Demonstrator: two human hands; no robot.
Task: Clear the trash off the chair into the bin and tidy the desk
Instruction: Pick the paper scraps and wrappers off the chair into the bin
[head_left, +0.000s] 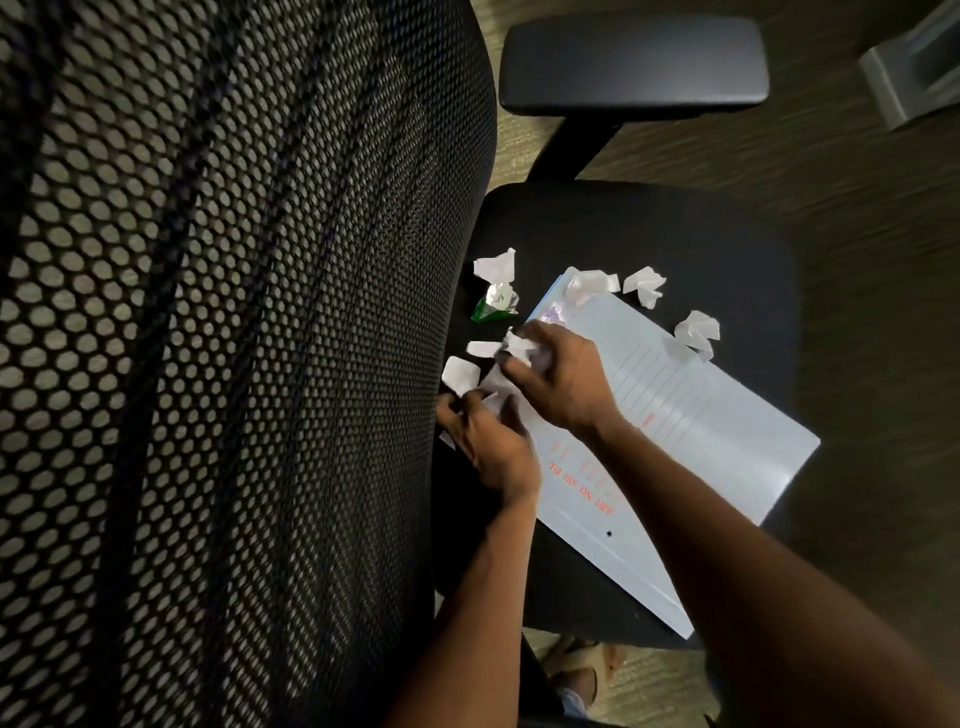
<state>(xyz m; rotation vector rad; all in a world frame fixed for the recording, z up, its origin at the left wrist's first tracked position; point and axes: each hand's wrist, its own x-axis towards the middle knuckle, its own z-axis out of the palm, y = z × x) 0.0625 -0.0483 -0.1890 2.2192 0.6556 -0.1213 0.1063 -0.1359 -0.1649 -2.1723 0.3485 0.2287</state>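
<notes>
On the black chair seat (675, 234) lies a pale blue folder (701, 415) with red print. Crumpled white paper scraps are scattered around it: one at the seat's back (496, 265), one on the folder's top corner (589, 286), one beside it (644, 283), one further right (698, 330). A green and silver wrapper (496, 304) lies near the backrest. My right hand (558, 376) is closed on crumpled white paper at the folder's near-left edge. My left hand (491, 441), just below it, pinches more white scraps (460, 374) against the seat.
The black mesh backrest (208, 338) fills the left half of the view. A black armrest (634, 60) juts out above the seat. A grey object (914, 67) stands at the top right on the carpet. My sandalled foot (579, 670) shows below the seat.
</notes>
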